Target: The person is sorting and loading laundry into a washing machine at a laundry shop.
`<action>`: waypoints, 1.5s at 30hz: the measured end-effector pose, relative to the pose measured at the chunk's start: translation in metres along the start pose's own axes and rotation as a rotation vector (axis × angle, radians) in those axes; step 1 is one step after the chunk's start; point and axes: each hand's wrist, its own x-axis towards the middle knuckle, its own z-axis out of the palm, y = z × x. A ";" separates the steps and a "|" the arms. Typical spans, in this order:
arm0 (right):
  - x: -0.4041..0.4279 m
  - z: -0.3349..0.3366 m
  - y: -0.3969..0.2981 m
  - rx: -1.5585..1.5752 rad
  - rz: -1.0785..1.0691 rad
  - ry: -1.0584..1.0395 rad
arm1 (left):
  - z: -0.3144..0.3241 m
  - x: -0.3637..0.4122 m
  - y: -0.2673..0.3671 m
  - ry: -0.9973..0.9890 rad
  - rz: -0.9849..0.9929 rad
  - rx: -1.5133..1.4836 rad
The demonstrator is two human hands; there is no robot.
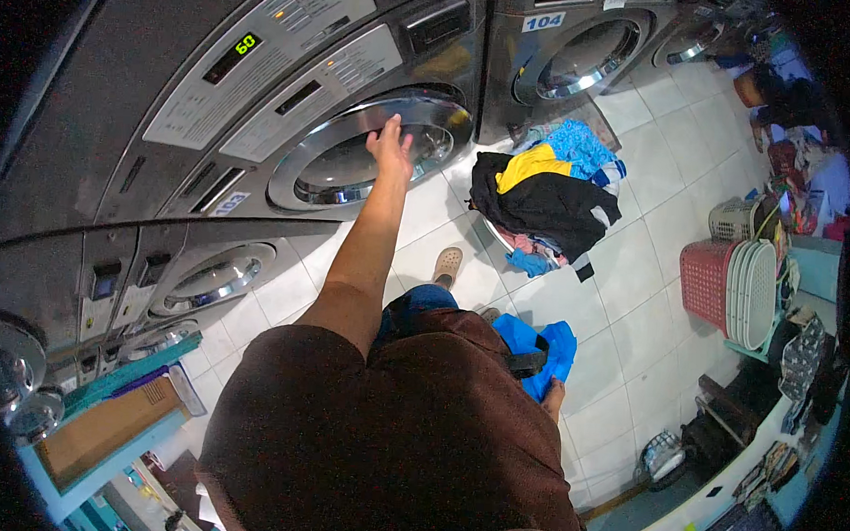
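Note:
My left hand [390,150] is stretched out in front of the round chrome-rimmed door [288,173] of a dark grey front-loading laundry machine. Its fingers are spread and nothing is in them; whether they touch the door I cannot tell. The door looks closed. Low at my right side, my right hand [554,398] grips a bright blue bag [559,344] with a black strap [528,364]. On the tiled floor ahead stands a heaped laundry basket [495,233], mostly hidden under clothes. A black and yellow garment [557,207] and a blue patterned cloth [576,148] lie on top.
More machines [565,60] line the wall ahead and to the left. A control panel [257,56] shows lit green digits. Stacked plastic baskets [719,290] stand at right. A framed brown board [110,430] is at lower left, and a counter [676,516] curves along the lower right.

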 end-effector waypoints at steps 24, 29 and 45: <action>0.019 0.035 -0.029 0.075 0.044 0.005 | 0.082 0.056 -0.013 -0.028 -0.501 -0.729; 0.019 0.059 -0.067 -0.069 0.002 -0.082 | 0.038 0.133 -0.063 0.089 -0.665 -0.904; 0.011 0.075 -0.133 -0.257 -0.352 -0.312 | -0.017 0.002 -0.058 -0.202 -0.352 0.226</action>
